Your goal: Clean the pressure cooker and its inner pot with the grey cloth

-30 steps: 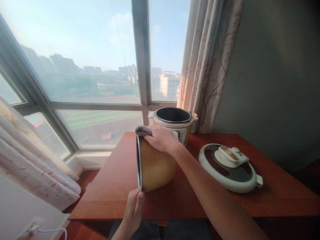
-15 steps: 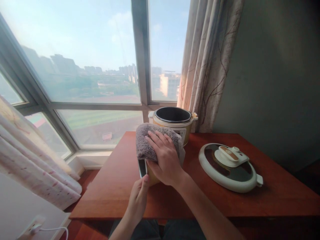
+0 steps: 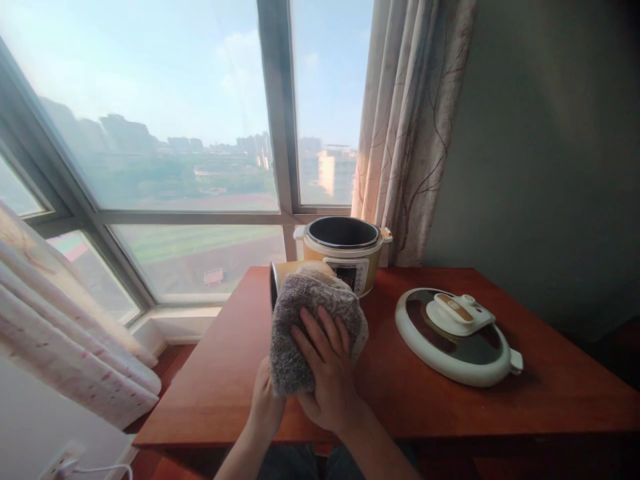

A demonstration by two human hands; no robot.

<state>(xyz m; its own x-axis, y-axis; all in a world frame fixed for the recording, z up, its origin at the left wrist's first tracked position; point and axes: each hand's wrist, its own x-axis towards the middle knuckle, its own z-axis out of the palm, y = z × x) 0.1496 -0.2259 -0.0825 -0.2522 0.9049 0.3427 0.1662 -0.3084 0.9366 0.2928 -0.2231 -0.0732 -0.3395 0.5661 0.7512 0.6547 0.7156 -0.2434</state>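
The right hand (image 3: 327,373) lay flat on a grey cloth (image 3: 310,320), its fingers (image 3: 320,333) spread and pressing the cloth against the side of a yellow inner pot (image 3: 287,272). The pot was held on its side above the near part of the red-brown table (image 3: 225,373), with its mouth turned to the person's left and its long axis running roughly left to right. Only a strip of its rim and upper wall showed above the cloth. The left hand (image 3: 265,407) sat just below and to the left, at the pot's lower edge; its fingers were hidden behind the cloth, so whether they were closed on the rim could not be told. The pot therefore lay straight ahead of the right hand's fingertips and just above the left hand, and the right hand covered more of it. Behind it, near the window, stood the cooker body (image 3: 343,257), upright and open. Its lid (image 3: 455,337) lay flat on the table to the right, well apart from both hands.
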